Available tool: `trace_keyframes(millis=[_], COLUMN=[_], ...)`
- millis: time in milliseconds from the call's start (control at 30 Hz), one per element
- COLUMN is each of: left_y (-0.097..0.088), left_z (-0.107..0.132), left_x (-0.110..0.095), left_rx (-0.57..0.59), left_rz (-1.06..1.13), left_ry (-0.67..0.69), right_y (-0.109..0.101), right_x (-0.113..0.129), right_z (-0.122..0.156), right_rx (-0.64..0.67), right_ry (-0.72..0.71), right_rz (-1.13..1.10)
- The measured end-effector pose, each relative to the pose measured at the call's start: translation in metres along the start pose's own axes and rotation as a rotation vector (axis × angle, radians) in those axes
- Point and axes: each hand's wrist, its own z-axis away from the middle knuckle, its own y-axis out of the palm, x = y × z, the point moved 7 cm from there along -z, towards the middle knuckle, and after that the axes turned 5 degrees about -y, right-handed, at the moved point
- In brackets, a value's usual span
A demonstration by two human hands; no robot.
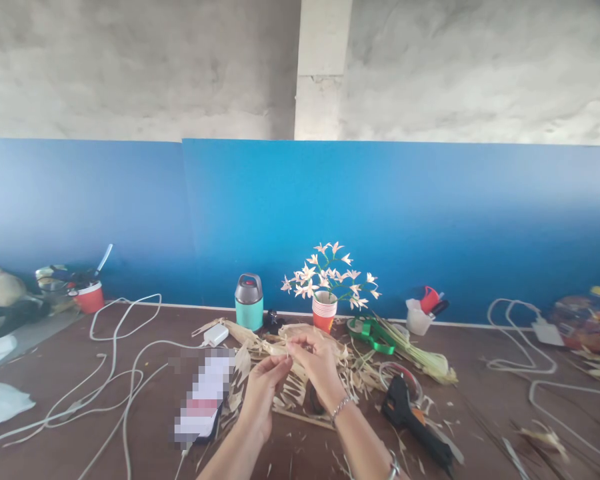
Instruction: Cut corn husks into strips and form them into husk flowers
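Pinching close together, both hands (266, 383) (319, 363)

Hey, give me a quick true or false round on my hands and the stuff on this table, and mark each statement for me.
1. Pale flowers stand in a red and white cup. True.
2. The left hand and right hand are wide apart. False: they are close together at the fingertips.
3. The turquoise flask lies on its side. False: the flask stands upright.
4. A black glue gun lies to the right of the right hand. True.
5. The chain bracelet is on the left wrist. False: the bracelet is on the right wrist.
6. Pale dry scraps lie on the brown table around the hands. True.
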Motion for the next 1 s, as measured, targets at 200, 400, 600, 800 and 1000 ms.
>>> trace_keyframes(millis=[200, 400, 600, 800, 1000], left_y=[0.000, -0.001, -0.001, -0.002, 0.000], left_z=[-0.001, -0.003, -0.003, -0.004, 0.007], left_x=[0.001, 0.003, 0.002, -0.002, -0.017], left_rx=[0.003, -0.010, 0.005, -0.010, -0.064], left_rz=[0.018, 0.008, 0.008, -0.017, -0.026], left_ry=[-0.002, -0.015, 0.009, 0.044, 0.087], right_y=[0.000, 0.000, 0.000, -0.014, -0.079], right_x=[-0.002, -0.002, 0.002, 0.022, 0.046], right_z=[0.000, -0.001, 0.000, -0.002, -0.012], right_rx=[0.001, -0.004, 0.014, -0.013, -0.016], right_ry=[-0.025, -0.055, -0.073, -0.060, -0.037], right_rz=[0.043, 0.079, 0.113, 0.156, 0.431])
